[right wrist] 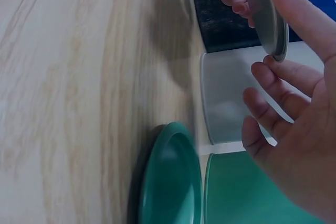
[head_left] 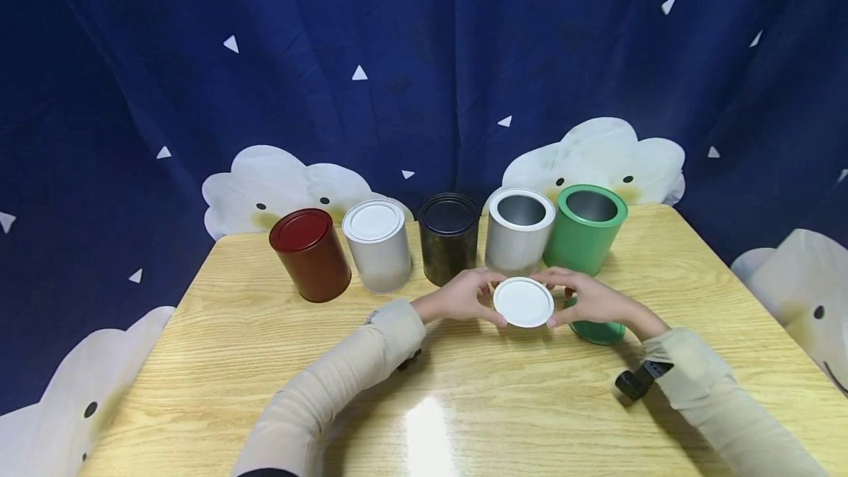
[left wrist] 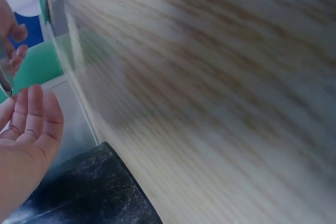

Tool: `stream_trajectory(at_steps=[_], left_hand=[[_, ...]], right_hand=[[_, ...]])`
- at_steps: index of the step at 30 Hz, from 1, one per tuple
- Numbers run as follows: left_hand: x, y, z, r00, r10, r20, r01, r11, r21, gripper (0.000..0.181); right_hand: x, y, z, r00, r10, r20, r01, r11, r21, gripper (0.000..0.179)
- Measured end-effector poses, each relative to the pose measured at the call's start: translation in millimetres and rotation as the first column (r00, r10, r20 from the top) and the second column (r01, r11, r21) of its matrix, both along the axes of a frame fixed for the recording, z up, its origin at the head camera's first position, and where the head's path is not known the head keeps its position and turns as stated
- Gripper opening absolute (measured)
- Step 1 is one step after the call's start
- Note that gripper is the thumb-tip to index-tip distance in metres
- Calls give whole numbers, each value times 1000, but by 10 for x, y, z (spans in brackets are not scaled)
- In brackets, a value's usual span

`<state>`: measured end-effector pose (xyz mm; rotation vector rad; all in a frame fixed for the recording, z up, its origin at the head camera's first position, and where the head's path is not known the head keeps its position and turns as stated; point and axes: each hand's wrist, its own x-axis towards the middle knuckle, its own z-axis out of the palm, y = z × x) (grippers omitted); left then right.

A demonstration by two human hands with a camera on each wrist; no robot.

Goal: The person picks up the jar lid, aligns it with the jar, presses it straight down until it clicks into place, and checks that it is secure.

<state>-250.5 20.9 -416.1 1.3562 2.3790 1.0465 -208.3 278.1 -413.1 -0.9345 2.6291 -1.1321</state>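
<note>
A round white lid (head_left: 523, 302) is held by its edge between both hands, raised above the table in front of the cans. My left hand (head_left: 465, 296) pinches its left edge, thumb in front and fingers behind. On the opposite edge my right hand (head_left: 592, 300) grips the same way. Behind the lid stands a white can (head_left: 519, 241) with an uncovered round opening. To its right is an uncovered green can (head_left: 583, 238). A green lid (head_left: 598, 331) lies on the table below my right hand, partly hidden by it. The right wrist view shows the white lid's grey underside (right wrist: 265, 11).
Left of the uncovered white can, a black can (head_left: 449, 241), a second white can (head_left: 380, 249) and a dark red can (head_left: 311, 256) stand with lids on. They line the back of the wooden table (head_left: 517, 411), before a blue curtain (head_left: 424, 57).
</note>
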Motion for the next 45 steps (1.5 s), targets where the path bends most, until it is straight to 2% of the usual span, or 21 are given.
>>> stream_trajectory(at_steps=[8,11,25,35,41,45], left_hand=[[18,-39,85,996,16,89,-23,997,79,59],[40,-54,125,995,28,95,-37,995,90,60],[89,-96,296,996,46,71,-58,984,168,62],[91,-115,382,995,97,2,-94,956,278,53],[75,-115,465,996,91,3,-88,956,279,50],[52,-111,540,995,97,-27,-87,961,261,50]], right_hand=[[22,-11,63,1000,-3,-30,2,999,-43,66],[27,-15,91,1000,4,-27,-6,998,-67,65],[45,-40,267,996,17,-92,-28,991,-130,64],[70,-53,433,993,-21,-117,5,991,-137,64],[62,-50,527,993,-16,-118,-2,988,-157,63],[49,-50,588,993,-4,-117,-16,986,-168,64]])
